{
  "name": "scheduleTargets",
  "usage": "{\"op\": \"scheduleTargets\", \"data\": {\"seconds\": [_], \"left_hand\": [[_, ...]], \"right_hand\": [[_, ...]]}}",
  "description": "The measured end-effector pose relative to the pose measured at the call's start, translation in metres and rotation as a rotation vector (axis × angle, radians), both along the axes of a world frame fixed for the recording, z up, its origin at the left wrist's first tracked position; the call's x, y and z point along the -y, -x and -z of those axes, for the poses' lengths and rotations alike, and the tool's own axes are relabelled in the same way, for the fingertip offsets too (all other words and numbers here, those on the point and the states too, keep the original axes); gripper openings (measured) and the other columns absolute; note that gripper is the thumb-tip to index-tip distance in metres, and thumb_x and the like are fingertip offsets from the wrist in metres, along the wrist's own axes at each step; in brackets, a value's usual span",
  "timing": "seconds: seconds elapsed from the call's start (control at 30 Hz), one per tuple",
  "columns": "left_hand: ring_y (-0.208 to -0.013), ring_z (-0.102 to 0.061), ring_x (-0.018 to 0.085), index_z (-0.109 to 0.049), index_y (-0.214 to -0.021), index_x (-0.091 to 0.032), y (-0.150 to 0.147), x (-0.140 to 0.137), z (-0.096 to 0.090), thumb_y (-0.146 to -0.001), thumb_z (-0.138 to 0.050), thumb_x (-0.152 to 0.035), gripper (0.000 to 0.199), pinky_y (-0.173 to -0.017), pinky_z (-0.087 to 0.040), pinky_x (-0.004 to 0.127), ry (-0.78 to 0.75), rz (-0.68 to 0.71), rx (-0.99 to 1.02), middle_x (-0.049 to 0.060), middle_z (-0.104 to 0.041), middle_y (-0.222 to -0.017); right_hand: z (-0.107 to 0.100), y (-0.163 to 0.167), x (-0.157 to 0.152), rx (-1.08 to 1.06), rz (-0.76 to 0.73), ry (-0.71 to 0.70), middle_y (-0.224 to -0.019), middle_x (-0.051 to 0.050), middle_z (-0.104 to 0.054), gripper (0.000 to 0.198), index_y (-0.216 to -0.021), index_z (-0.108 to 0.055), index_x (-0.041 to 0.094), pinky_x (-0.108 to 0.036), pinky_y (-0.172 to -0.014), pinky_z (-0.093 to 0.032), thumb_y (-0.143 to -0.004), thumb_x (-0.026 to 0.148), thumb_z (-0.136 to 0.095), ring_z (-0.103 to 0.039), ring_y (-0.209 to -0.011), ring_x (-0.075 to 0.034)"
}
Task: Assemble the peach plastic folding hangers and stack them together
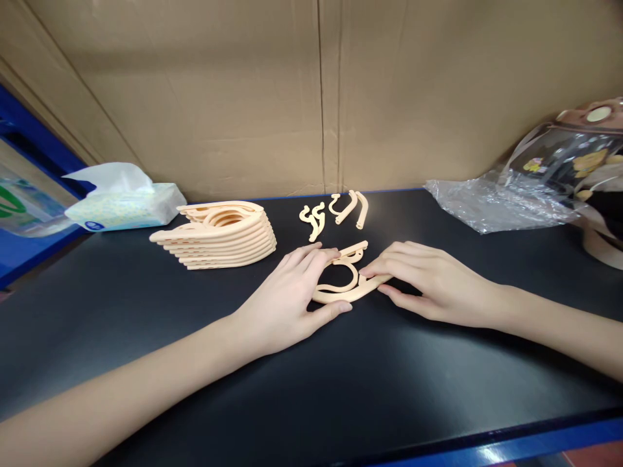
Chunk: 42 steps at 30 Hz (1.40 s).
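A cream plastic folding clothes hanger [365, 287] lies on the black tabletop between my hands, with its curved hook tucked between its two arms. My left hand [287, 298] wraps round the rounded left end, fingers over the top and thumb along the near edge. My right hand [435, 282] pinches the near arm at its right end, covering the tip. Behind them lie loose hanger parts: small hook pieces [316, 224] and curved arm pieces [346, 209]. To the left stands a neat stack of folded hangers [226, 246] in the same colour.
A soft tissue pack [129, 204] sits at the back left. Crumpled clear plastic film [479, 204] and a transparent bag [559, 155] with bear pictures occupy the back right. A cardboard wall [219, 97] closes off the rear. Blue edging [535, 441] runs along the near right.
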<state>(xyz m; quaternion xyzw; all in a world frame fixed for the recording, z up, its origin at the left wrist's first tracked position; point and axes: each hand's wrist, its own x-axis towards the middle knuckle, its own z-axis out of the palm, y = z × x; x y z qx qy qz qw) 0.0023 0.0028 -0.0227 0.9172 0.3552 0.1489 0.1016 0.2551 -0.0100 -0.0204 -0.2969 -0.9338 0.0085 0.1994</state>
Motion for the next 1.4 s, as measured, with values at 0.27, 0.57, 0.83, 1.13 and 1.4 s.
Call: {"op": "scheduleTargets", "data": {"seconds": [0.27,0.57,0.83,1.13,1.4], "left_hand": [[-0.135,-0.032,0.028,-0.038,-0.137,-0.015,-0.0008,-0.0004,-0.001,-0.09,-0.052,-0.051,0.061,-0.109,-0.036,0.045,0.01,0.001,-0.003,0.01,-0.048,-0.14],[-0.133,-0.034,0.028,-0.041,-0.133,-0.015,-0.0022,-0.0002,-0.0028,-0.087,-0.056,-0.052,0.061,-0.106,-0.037,0.043,-0.005,0.024,0.019,0.01,-0.051,-0.135],[-0.099,-0.053,0.021,-0.052,-0.114,-0.018,-0.0012,-0.0016,-0.0048,-0.095,-0.035,-0.014,0.026,-0.085,-0.044,0.038,-0.147,0.033,0.087,0.005,-0.064,-0.108],[-0.11,-0.049,0.022,-0.047,-0.118,-0.016,-0.0014,-0.003,-0.0029,-0.09,-0.053,-0.018,0.028,-0.092,-0.043,0.038,-0.167,0.036,0.082,0.008,-0.056,-0.119],[-0.124,-0.043,0.023,-0.047,-0.121,-0.016,-0.0024,-0.0021,-0.0032,-0.087,-0.058,-0.027,0.038,-0.105,-0.038,0.04,-0.144,0.082,0.103,0.011,-0.05,-0.131]], "right_hand": [[-0.0011,-0.0012,-0.0002,0.001,0.002,0.012,-0.101,-0.005,-0.065,0.023,-0.114,-0.056,0.018,-0.032,-0.082,-0.046,-0.091,0.018,-0.05,-0.056,-0.093,-0.017],[0.0002,-0.0007,-0.0001,0.008,0.027,-0.036,-0.102,-0.005,-0.066,0.021,-0.112,-0.057,0.019,-0.032,-0.081,-0.046,-0.093,0.018,-0.048,-0.057,-0.093,-0.018],[0.0015,-0.0037,-0.0071,0.028,0.3,-0.141,-0.094,-0.007,-0.066,0.02,-0.109,-0.057,0.019,-0.036,-0.075,-0.044,-0.093,0.022,-0.046,-0.059,-0.082,-0.021],[-0.0001,0.0,-0.0043,-0.043,0.215,-0.047,-0.088,-0.004,-0.066,0.022,-0.111,-0.057,0.018,-0.038,-0.083,-0.041,-0.094,0.023,-0.045,-0.059,-0.083,-0.019],[-0.0026,-0.0014,-0.0043,-0.044,0.131,0.065,-0.097,-0.007,-0.066,0.027,-0.118,-0.055,0.019,-0.039,-0.083,-0.041,-0.095,0.031,-0.045,-0.057,-0.09,-0.021]]}}
